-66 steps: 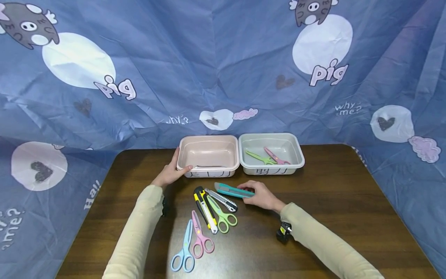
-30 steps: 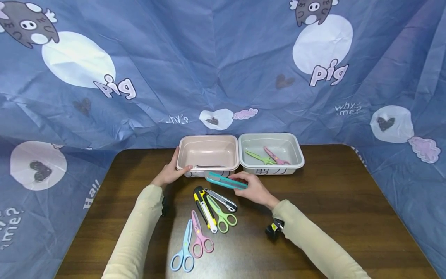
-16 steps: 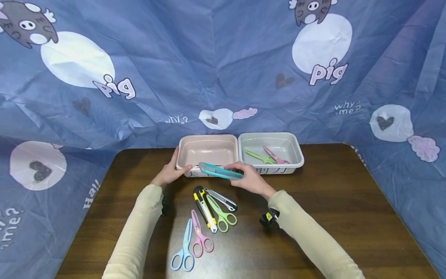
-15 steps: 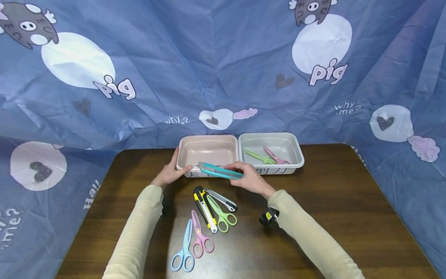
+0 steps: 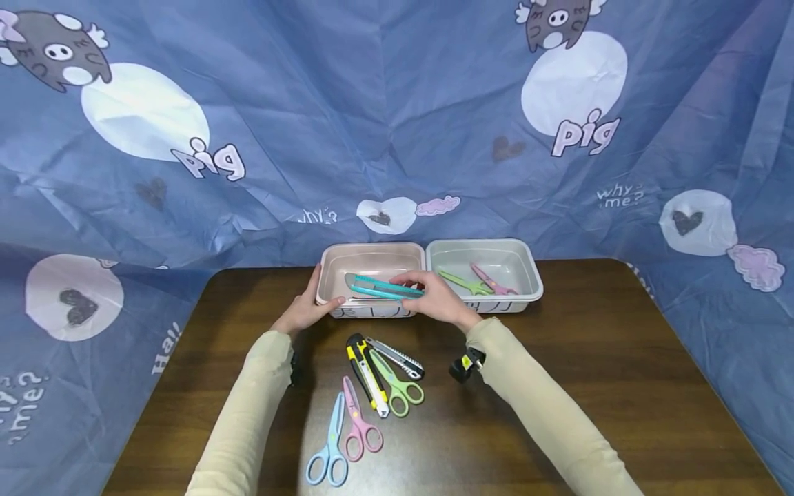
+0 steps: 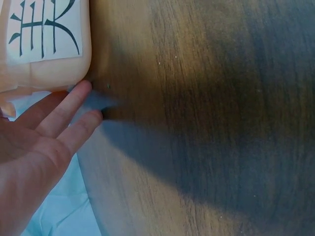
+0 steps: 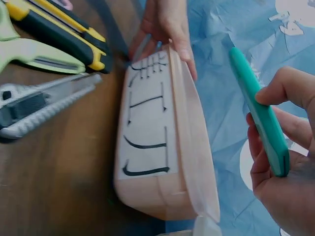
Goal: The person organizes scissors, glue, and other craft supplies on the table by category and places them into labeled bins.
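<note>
In the head view my right hand (image 5: 435,297) pinches a teal utility knife (image 5: 375,286) between thumb and fingers, above the front part of the pink box (image 5: 378,255). The right wrist view shows that knife (image 7: 263,115) held clear of the box. My left hand (image 5: 304,310) holds the pink box's front left corner, thumb on the front rim and fingers along the side; in the left wrist view its fingers (image 6: 69,110) touch the box's lower edge. A thin object lies along the box's inner front wall, mostly hidden.
A grey-green box (image 5: 531,272) with green scissors (image 5: 462,281) and pink scissors (image 5: 494,280) adjoins on the right. Nearer lie a yellow-black utility knife (image 5: 367,375), a grey utility knife (image 5: 395,357), green scissors (image 5: 400,393), pink scissors (image 5: 355,417) and blue scissors (image 5: 333,434).
My right hand has lifted the teal utility knife from the table and carried it forward and left, over the pink box. The left hand has stayed on the box's corner.
</note>
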`<state>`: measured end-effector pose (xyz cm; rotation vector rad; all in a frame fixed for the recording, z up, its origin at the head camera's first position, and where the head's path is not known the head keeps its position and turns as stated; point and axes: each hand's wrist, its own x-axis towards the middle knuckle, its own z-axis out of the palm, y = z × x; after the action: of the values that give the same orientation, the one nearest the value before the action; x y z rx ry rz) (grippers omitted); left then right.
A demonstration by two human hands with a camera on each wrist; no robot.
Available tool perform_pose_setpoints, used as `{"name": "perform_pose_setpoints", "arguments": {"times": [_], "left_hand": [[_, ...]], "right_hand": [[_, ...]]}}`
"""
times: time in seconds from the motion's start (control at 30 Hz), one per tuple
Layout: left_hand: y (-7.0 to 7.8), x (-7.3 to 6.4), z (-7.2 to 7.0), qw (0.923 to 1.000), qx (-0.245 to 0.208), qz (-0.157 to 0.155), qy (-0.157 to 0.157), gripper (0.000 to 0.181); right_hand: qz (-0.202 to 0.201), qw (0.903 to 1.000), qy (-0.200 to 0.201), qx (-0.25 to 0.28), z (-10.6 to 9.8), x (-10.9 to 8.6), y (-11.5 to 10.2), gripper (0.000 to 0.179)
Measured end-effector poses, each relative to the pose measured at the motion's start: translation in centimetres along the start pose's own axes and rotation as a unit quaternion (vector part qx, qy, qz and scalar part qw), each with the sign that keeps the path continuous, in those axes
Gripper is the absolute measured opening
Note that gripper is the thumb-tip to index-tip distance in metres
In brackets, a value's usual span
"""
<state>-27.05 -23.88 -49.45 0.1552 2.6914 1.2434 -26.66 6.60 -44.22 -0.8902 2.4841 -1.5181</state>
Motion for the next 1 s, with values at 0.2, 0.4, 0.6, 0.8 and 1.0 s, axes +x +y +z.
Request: {"name": "perform_pose_setpoints", "arguments": {"times": [0.2,0.4,0.6,0.8,1.0], "left_hand": [[-0.2,-0.1,0.0,0.9999,0.011,0.004,0.001,0.099],[-0.1,0.0,0.0,0.9998,0.019,0.001,-0.002,0.099],[-0.1,0.5,-0.2,0.9993,0.031,0.017,0.014,0.099],[-0.1,0.5,-0.1,0.9998,0.014,0.013,0.011,0.099],[-0.3,0.6,0.0,0.9992,0.037,0.012,0.003,0.098]], "right_hand": [[0.014,0.9998,-0.010,0.009,-0.7,2.1,-0.2,0.043],[0.034,0.9992,-0.015,-0.015,-1.2,3.7,-0.2,0.043],[0.048,0.9979,-0.031,-0.031,-0.9,4.8,0.6,0.042],[0.052,0.9962,-0.052,-0.047,0.2,5.0,2.1,0.041],[0.025,0.9976,-0.044,-0.048,1.4,5.1,3.2,0.036]]}}
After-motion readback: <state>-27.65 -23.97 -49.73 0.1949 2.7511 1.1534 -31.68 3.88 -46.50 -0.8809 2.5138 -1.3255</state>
